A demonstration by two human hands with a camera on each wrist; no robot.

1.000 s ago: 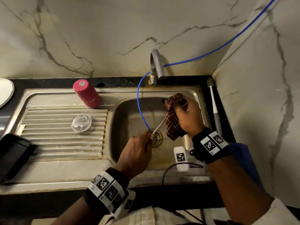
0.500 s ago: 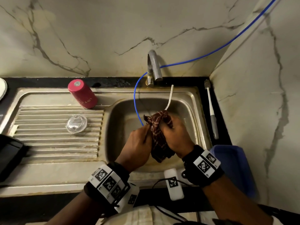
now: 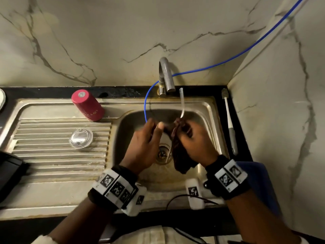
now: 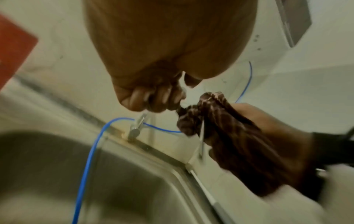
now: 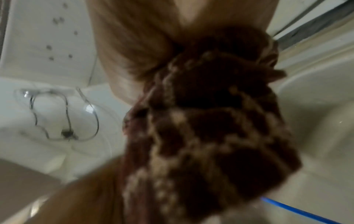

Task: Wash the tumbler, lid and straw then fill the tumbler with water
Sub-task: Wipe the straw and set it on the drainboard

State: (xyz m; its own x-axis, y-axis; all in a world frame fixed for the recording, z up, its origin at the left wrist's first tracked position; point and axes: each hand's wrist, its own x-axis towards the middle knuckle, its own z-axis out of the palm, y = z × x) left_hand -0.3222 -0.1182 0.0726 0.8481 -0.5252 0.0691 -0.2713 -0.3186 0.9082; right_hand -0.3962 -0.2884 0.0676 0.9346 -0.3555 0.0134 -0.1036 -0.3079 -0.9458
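Right hand [image 5: 134, 45] gripping brown patterned cloth [image 5: 206, 128], blurred, blue tube [image 5: 298, 211] beneath

Seen from the head camera, high above and facing down and forward, the steel sink [image 3: 209, 106] fills the middle, the marble wall beyond and both banded wrists at the bottom edge. The left wrist camera sits low over the basin, looking up along the left hand [image 4: 162, 63] toward the tap [image 4: 135, 130] and the blue hose [image 4: 90, 151]. The right wrist camera looks along the right hand [image 5: 134, 50], so close that the checked cloth [image 5: 206, 128] fills its frame (badly blurred). All three views share the cloth and hose.
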